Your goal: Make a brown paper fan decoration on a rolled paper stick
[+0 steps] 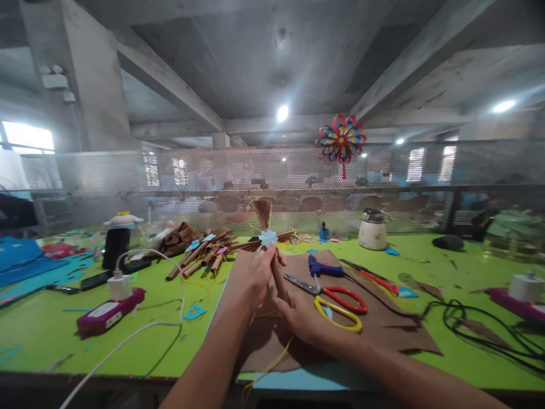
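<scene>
Brown paper roll (279,278) stands upright over the brown sheet (383,318) mid-worktop, my left hand (255,275) wrapped around it, right hand (304,318) pinching its base; next, I judge, steady tightening.

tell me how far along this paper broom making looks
Done, by the look of it: a pile of finished brown rolls lies on the green table. In hand: the left hand and right hand grip one brown rolled stick, upright, with a pale blue flower and a fringe on top. Left, probably: uncut brown sheet under the scissors.
</scene>
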Demonstrator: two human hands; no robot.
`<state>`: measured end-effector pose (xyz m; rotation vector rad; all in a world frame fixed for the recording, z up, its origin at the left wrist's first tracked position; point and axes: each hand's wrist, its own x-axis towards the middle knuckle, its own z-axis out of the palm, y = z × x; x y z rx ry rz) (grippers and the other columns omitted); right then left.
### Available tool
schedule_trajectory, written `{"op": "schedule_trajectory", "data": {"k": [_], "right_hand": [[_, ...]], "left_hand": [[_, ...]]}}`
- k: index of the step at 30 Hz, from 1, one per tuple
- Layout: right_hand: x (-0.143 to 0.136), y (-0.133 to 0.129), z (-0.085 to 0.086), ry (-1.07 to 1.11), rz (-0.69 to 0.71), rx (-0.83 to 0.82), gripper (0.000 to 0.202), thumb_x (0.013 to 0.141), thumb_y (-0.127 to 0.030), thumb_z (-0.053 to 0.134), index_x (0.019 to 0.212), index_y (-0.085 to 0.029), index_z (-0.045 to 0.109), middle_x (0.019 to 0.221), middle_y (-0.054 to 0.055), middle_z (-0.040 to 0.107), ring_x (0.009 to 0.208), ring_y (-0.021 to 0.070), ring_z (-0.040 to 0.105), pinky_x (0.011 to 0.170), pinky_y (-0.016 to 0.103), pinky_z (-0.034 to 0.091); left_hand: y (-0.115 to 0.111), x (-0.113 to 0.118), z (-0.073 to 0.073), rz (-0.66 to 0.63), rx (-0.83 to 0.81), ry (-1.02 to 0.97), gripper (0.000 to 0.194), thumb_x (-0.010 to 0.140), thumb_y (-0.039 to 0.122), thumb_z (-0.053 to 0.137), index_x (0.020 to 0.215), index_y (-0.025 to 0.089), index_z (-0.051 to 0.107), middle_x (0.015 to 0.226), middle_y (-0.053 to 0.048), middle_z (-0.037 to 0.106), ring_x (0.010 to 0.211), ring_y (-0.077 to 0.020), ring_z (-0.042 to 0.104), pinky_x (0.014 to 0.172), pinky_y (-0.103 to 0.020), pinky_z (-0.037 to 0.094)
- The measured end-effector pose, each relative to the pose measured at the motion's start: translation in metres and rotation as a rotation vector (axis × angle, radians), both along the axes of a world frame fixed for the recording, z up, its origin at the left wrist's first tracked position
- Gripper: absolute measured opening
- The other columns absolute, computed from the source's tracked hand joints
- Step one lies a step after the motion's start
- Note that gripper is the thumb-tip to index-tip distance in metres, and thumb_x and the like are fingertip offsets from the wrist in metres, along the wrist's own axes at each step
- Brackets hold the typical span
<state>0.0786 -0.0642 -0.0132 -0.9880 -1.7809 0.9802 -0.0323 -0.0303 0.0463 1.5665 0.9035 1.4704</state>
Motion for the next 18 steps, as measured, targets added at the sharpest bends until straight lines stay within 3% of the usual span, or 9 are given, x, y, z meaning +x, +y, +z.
{"op": "schedule_trajectory", "data": {"k": [3, 7, 11, 18], "right_hand": [[0.001, -0.001, -0.001, -0.027, -0.052, 0.133, 0.014, 0.083, -0.028, 0.047, 0.074, -0.018, 0.052, 0.066, -0.001, 0.047, 0.063, 0.0127, 0.042, 0.059, 0.023, 0.035], [0.001, -0.002, -0.005, -0.127, -0.11, 0.082, 0.022, 0.085, -0.035, 0.047, 0.071, -0.018, 0.052, 0.062, -0.001, 0.044, 0.059, 0.0129, 0.039, 0.054, 0.024, 0.031], [0.001, 0.001, -0.011, -0.12, -0.132, 0.125, 0.022, 0.085, -0.034, 0.048, 0.073, -0.017, 0.054, 0.066, 0.0, 0.05, 0.061, 0.0135, 0.042, 0.056, 0.024, 0.033], [0.003, 0.005, -0.011, -0.112, -0.122, 0.181, 0.018, 0.085, -0.031, 0.048, 0.077, -0.017, 0.057, 0.069, 0.001, 0.055, 0.067, 0.0162, 0.048, 0.063, 0.026, 0.038]], "left_hand": [[0.001, 0.0, 0.001, 0.018, 0.033, 0.011, 0.048, 0.09, 0.052, 0.04, 0.063, 0.019, 0.059, 0.069, -0.004, 0.06, 0.07, -0.0163, 0.054, 0.071, -0.025, 0.041], [0.005, -0.001, 0.001, 0.084, 0.049, -0.006, 0.044, 0.09, 0.051, 0.043, 0.063, 0.02, 0.058, 0.07, -0.004, 0.062, 0.072, -0.0171, 0.055, 0.073, -0.025, 0.041], [0.008, -0.003, -0.002, 0.063, 0.049, -0.046, 0.041, 0.088, 0.053, 0.046, 0.069, 0.019, 0.059, 0.072, -0.004, 0.062, 0.073, -0.0176, 0.056, 0.073, -0.026, 0.041], [-0.008, 0.005, 0.006, 0.027, -0.007, -0.086, 0.036, 0.084, 0.052, 0.053, 0.067, 0.02, 0.056, 0.062, -0.003, 0.06, 0.065, -0.018, 0.054, 0.067, -0.027, 0.041]]}}
